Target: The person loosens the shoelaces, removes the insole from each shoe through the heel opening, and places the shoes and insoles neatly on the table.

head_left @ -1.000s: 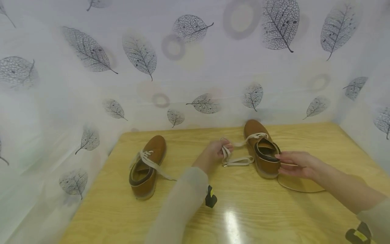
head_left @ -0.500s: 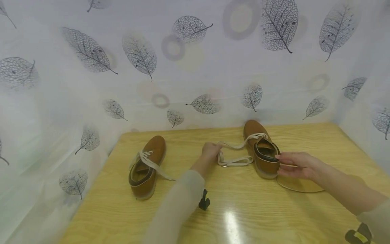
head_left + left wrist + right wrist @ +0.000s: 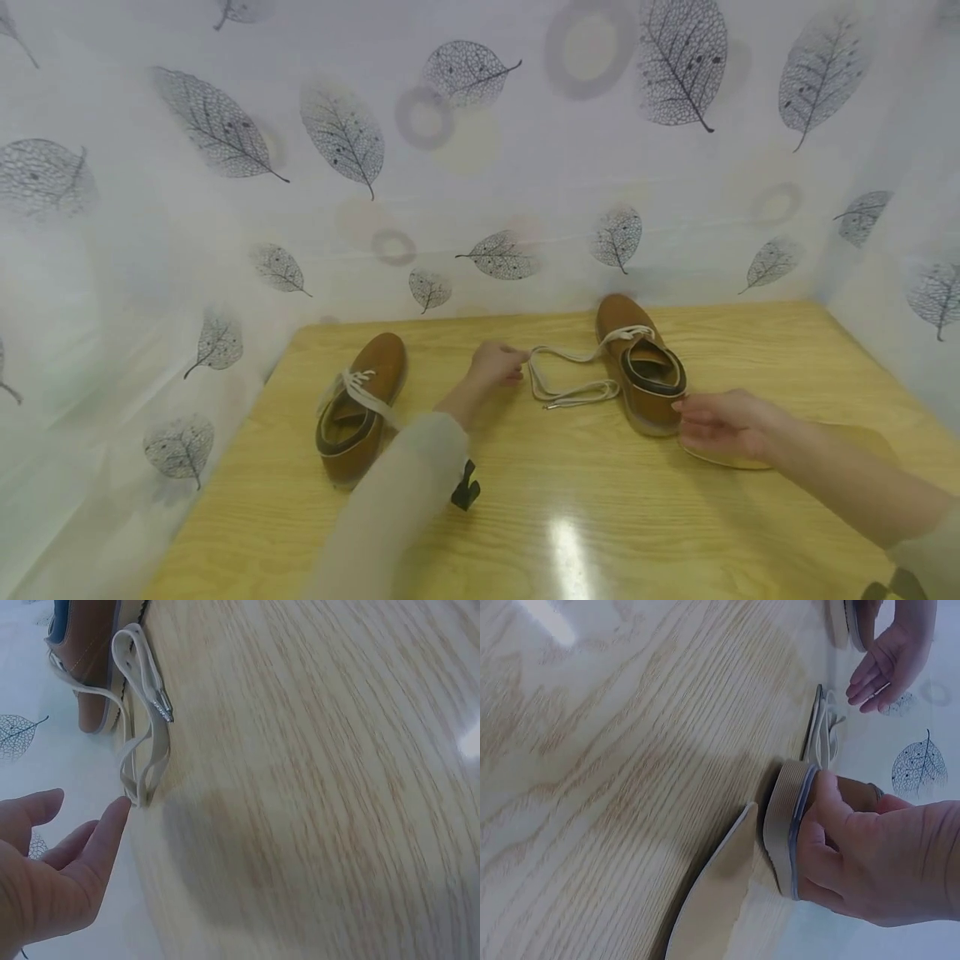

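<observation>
On the wood-grain table [image 3: 517, 533], the head view is showing a brown lace-up shoe [image 3: 636, 375], its cream lace [image 3: 585, 402] looping leftward. Left of that loop, the left hand [image 3: 495, 365] is holding nothing, its fingers loosely extended; farther left of the shoe, a second shoe [image 3: 384, 375] is standing. Arranging the lace well is probably calling for light fingertips, untwisted strands and a steadied heel. At the left wrist, flat woven strands are doubling up beside the shoe, ending in a metallic tip [image 3: 163, 705]. At the right wrist, the right hand [image 3: 870, 859] is bending its fingers about the shoe's heel; whether they are gripping, I cannot tell. Beside that heel's ribbed sole [image 3: 784, 825], a thin, curved tan piece [image 3: 720, 885] is lying.
</observation>
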Motion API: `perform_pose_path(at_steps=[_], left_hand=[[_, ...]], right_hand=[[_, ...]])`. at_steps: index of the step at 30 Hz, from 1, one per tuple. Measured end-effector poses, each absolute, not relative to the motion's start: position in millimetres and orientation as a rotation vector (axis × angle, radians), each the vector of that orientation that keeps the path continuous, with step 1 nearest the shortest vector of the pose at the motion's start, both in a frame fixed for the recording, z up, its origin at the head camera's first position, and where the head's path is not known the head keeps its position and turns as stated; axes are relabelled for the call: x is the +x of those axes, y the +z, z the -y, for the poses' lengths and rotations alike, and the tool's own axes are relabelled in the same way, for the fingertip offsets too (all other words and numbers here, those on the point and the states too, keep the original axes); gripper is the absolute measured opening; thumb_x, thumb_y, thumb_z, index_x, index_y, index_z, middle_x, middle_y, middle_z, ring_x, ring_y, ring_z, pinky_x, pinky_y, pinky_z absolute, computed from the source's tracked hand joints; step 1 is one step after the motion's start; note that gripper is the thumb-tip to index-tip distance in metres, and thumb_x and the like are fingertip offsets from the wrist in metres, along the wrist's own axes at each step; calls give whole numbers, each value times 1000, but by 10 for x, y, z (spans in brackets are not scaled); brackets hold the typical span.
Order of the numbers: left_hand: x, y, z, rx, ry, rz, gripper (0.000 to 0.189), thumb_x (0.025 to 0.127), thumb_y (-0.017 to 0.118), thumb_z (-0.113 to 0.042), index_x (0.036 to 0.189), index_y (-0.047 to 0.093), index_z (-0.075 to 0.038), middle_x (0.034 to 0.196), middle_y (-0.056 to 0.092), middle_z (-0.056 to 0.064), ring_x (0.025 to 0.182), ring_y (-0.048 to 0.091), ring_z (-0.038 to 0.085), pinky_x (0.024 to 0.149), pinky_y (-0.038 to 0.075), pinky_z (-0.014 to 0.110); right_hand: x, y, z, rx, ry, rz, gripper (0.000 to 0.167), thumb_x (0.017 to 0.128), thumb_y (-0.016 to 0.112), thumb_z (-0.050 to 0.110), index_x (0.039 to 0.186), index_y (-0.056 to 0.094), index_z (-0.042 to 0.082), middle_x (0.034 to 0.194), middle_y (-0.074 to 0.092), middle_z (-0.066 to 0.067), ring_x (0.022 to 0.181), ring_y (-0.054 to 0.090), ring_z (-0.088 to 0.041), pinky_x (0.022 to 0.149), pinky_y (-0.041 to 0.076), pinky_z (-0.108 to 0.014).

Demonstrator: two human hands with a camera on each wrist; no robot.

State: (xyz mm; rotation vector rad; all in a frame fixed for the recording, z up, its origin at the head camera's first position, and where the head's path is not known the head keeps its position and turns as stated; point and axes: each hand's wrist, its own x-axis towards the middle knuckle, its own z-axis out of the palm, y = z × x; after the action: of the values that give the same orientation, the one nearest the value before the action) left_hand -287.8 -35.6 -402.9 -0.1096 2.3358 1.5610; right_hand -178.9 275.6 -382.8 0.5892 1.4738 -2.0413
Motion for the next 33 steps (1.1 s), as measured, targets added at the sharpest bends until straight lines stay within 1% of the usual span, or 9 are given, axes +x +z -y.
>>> perform_pose_path(at_steps=[4,7,9,15,20,24,28,30,33], left_hand=[[-2827,-3963,427,-91,1538,-2309,42,91,63,-20,120,55,9,111,62,24,95,66,32,79,57,33],[-2777,-3933,503,-87,1537,-2291,41,90,64,-20,119,56,8,108,63,23,91,67,30,76,58,33],[-2736,-3913,563,-80,1551,-2270,40,90,64,-19,118,57,8,107,64,23,89,68,30,75,58,34],[-2561,-3850,771,-47,1606,-2183,34,90,64,-15,115,59,7,107,65,25,85,70,28,75,58,37],[-2414,-3829,958,-25,1630,-2133,32,90,62,-15,114,60,7,107,65,25,83,71,25,73,59,36],[-2337,-3783,1059,-47,1645,-2122,31,90,63,-14,113,62,7,104,66,24,82,71,25,73,59,36],[-2306,-3701,1139,-53,1658,-2095,34,90,63,-13,116,60,8,109,64,27,84,71,26,73,59,35],[-2301,-3666,1202,-30,1650,-2070,36,92,61,-14,120,57,8,115,61,30,86,70,26,75,58,35],[-2277,-3614,1326,-15,1641,-2058,39,93,59,-14,123,53,9,120,57,32,87,70,26,77,58,35]], right_hand=[[-1760,-3818,-2679,604,-2015,-1487,105,85,68,3,143,-19,-9,127,35,-33,91,57,-23,102,43,-45],[-1726,-3808,-2601,605,-2019,-1499,93,88,65,4,144,-8,-11,128,33,-30,88,58,-21,98,48,-44],[-1696,-3798,-2546,593,-2026,-1496,75,89,62,4,140,10,-13,127,32,-27,91,57,-23,96,49,-44],[-1634,-3777,-2435,526,-1987,-1523,35,93,59,9,119,41,-5,133,33,-29,130,31,-46,99,47,-44],[-1634,-3793,-2357,445,-1920,-1587,7,92,62,15,96,63,9,116,54,-14,111,53,-31,96,48,-45],[-1656,-3797,-2236,411,-1907,-1591,4,92,62,17,94,64,14,126,50,-23,112,54,-32,101,44,-48],[-1706,-3762,-2056,412,-1927,-1557,17,93,59,14,108,63,8,133,44,-25,121,47,-38,104,40,-50],[-1732,-3716,-1940,428,-1941,-1535,38,93,58,12,128,50,1,134,43,-24,124,44,-39,106,38,-50],[-1763,-3629,-1725,454,-1950,-1526,64,94,55,9,145,18,-4,146,23,-29,132,32,-44,109,35,-49]])
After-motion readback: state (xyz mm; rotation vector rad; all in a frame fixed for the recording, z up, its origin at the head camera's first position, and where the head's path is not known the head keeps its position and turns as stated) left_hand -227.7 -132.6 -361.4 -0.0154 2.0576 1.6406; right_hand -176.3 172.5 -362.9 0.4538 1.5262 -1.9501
